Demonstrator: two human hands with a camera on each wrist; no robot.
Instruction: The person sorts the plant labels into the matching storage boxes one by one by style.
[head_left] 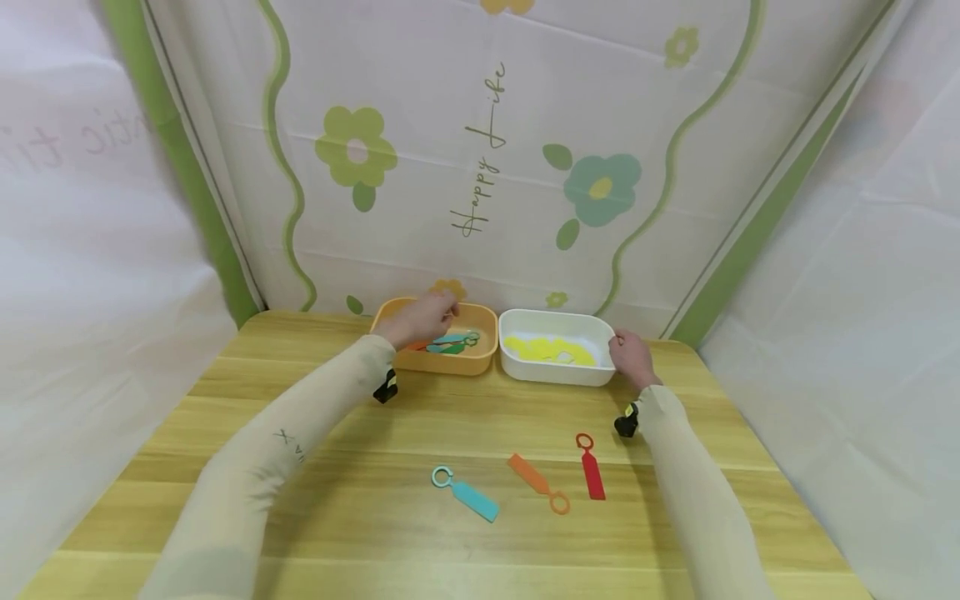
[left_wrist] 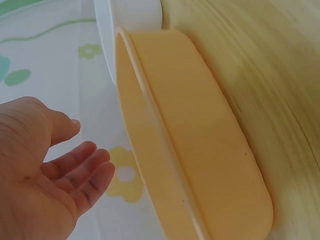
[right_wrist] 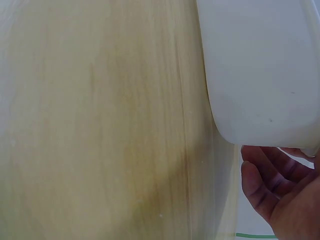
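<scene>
My left hand (head_left: 426, 318) hovers over the orange bin (head_left: 480, 365), fingers loosely bent and holding nothing. In the left wrist view this hand (left_wrist: 55, 165) is apart from the bin's rim. Turquoise, green and orange-red ring-ended tags (head_left: 450, 343) lie inside that bin. At the right end of the white bin (head_left: 555, 375), my right hand (head_left: 632, 358) holds the rim. In the right wrist view, fingers (right_wrist: 257, 187) curl down outside the end wall; the thumb is hidden there. Yellow pieces (head_left: 547, 350) lie in the white bin.
On the wooden table (head_left: 360, 533), nearer me, lie a turquoise tag (head_left: 475, 501), an orange tag (head_left: 531, 475) and a red tag (head_left: 592, 475), each with a ring end. Behind the bins hangs a flowered curtain (head_left: 420, 250); white fabric encloses both sides.
</scene>
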